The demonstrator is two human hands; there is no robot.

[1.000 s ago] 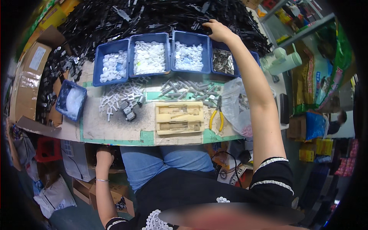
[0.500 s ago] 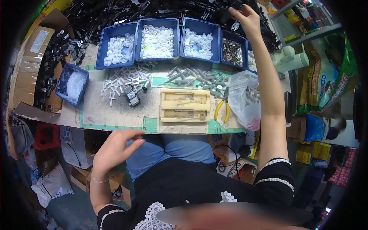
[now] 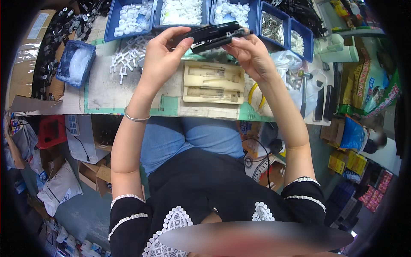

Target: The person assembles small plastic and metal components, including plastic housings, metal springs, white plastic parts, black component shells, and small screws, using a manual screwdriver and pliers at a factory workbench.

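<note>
Long black plastic parts (image 3: 212, 31) are held up in front of the blue bins; they look like two pieces lying along each other, but I cannot tell whether they are joined. My left hand (image 3: 165, 55) pinches the left end between thumb and fingers. At the other end, my right hand (image 3: 253, 55) grips with its thumb on the near side and the fingers partly hidden. Just below them on the table lies a cream fixture block (image 3: 214, 82) with two long recesses. Yellow-handled pliers (image 3: 252, 95) lie beside the block, partly behind my right wrist.
Blue bins of white round pieces (image 3: 182, 12) and metal pins (image 3: 275, 28) line the back. White forked pieces (image 3: 124, 64) are piled left, near a small blue bin (image 3: 75, 64). A clear plastic bag (image 3: 291, 64), a hammer (image 3: 304, 90) and a pale green container (image 3: 338, 52) stand right.
My right hand has come back from the far black heap with black parts. My left hand has risen from the table's front edge and taken hold of them. The view has shifted.
</note>
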